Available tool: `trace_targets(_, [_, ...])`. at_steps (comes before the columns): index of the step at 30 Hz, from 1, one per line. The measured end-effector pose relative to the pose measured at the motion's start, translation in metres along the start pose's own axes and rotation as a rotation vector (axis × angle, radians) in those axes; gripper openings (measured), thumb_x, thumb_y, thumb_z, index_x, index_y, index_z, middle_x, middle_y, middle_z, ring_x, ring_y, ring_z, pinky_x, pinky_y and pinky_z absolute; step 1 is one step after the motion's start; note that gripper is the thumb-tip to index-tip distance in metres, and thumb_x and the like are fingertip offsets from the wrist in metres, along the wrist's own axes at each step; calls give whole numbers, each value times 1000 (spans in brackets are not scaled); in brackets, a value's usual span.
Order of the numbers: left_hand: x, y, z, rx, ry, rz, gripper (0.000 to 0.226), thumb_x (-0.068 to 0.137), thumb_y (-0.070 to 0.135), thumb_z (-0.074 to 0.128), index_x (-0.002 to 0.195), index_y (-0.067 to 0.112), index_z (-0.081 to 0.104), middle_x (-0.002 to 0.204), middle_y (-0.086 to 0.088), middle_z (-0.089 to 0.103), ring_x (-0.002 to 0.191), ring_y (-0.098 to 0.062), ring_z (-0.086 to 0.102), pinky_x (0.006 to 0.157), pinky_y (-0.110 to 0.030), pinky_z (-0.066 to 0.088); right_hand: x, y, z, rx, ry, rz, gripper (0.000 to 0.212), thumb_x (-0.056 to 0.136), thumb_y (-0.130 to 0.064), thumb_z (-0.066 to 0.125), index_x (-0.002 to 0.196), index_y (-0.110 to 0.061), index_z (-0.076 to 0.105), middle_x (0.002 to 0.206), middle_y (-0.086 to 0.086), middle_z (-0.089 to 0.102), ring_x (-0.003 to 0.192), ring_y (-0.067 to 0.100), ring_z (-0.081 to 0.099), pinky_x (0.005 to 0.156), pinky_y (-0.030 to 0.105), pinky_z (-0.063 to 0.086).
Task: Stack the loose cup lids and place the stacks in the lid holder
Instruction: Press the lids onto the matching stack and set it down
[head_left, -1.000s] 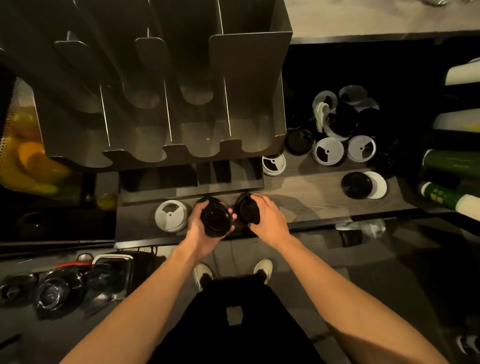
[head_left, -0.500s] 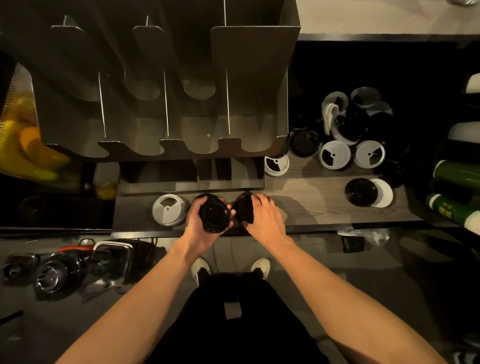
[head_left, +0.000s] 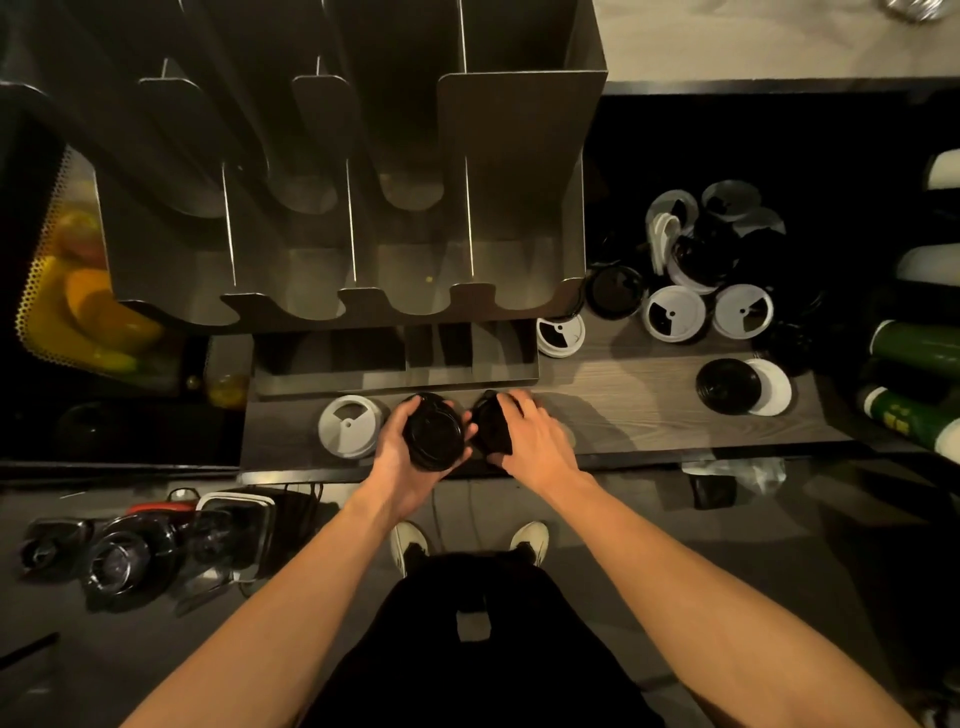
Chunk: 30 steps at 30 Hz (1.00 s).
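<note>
Centre frame, my left hand (head_left: 397, 460) is curling round a black lid stack (head_left: 434, 436); my right hand (head_left: 537, 441) is pinching another black lid (head_left: 492, 431) just beside it.

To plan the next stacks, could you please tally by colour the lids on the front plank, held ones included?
White: 2, left white lid, right white lid.
Black: 3, first black lid in left hand, second black lid in right hand, third black lid at right; held ones may be stacks.
Total: 5.
</note>
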<state>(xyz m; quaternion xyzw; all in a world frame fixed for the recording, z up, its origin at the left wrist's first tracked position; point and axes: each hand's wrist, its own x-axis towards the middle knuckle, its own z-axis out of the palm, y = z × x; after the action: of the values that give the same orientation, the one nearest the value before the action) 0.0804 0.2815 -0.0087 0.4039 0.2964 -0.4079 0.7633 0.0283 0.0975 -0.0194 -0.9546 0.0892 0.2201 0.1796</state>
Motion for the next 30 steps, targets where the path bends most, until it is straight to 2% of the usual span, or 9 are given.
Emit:
trace_targets(3, [-7, 7, -5, -18, -6, 0, 63, 97, 54, 46, 137, 7, 57, 135, -20, 63, 129, -36, 58, 102, -48, 46, -2, -6, 6, 39, 14, -11, 90, 86, -44, 74, 156, -18, 24, 162, 6, 23, 139, 29, 37, 112, 44, 36])
trace_targets(6, [-13, 13, -10, -27, 1, 5, 63, 97, 50, 45, 139, 4, 56, 137, -21, 61, 130, -37, 57, 110, -49, 41, -5, -14, 7, 66, 118, -25, 72, 94, -43, 64, 154, -18, 32, 161, 4, 30, 145, 26, 31, 116, 43, 29])
trace_targets(10, [-19, 20, -21, -95, -4, -8, 62, 95, 47, 52, 142, 6, 53, 140, -22, 58, 132, -35, 56, 113, -51, 39, -12, -41, 1, 226, 314, -100, 51, 99, -44, 54, 142, -16, 51, 149, 1, 45, 136, 21, 42, 112, 40, 36])
trace_targets(12, [-21, 21, -27, -103, 9, -9, 64, 96, 47, 51, 145, 5, 51, 143, -24, 55, 136, -36, 51, 114, -50, 39, -16, -63, -2, 317, 284, -174, 53, 96, -52, 56, 137, -18, 55, 143, -1, 46, 131, 19, 45, 110, 39, 39])
trace_targets(16, [-24, 23, -35, -121, 7, -47, 61, 99, 51, 46, 140, 7, 56, 129, -21, 65, 118, -32, 63, 96, -45, 51, -21, -99, 5, 364, 127, -220, 63, 85, -56, 69, 137, -23, 52, 145, -8, 40, 134, 15, 40, 111, 37, 39])
trace_targets(21, [-27, 31, -47, 121, -42, -9, 61, 104, 57, 31, 134, 12, 60, 126, -15, 69, 117, -29, 66, 96, -43, 50, -20, -109, 7, 495, 246, -61, 62, 77, -43, 82, 131, -26, 55, 138, -10, 44, 130, 12, 43, 108, 35, 43])
trace_targets(23, [-25, 33, -52, 330, 67, 71, 53, 105, 52, 37, 123, 10, 64, 112, -12, 72, 103, -27, 69, 86, -38, 53, -15, -106, 5, 439, 351, 46, 70, 75, -40, 85, 134, -24, 52, 138, -5, 48, 129, 16, 44, 107, 37, 44])
trace_targets(26, [-20, 37, -60, 449, 303, 167, 27, 102, 31, 53, 102, 7, 65, 84, -8, 63, 71, -17, 63, 64, -29, 51, -5, -105, 2, 298, 271, 127, 87, 77, -44, 83, 148, -19, 38, 143, 2, 46, 135, 22, 40, 111, 37, 37])
trace_targets(30, [-17, 43, -68, 474, 304, 125, 22, 101, 27, 56, 103, 8, 67, 81, -5, 63, 71, -16, 63, 64, -29, 50, 10, -108, 8, 104, 195, 125, 84, 81, -50, 77, 147, -13, 40, 141, 5, 42, 132, 24, 42, 109, 36, 38])
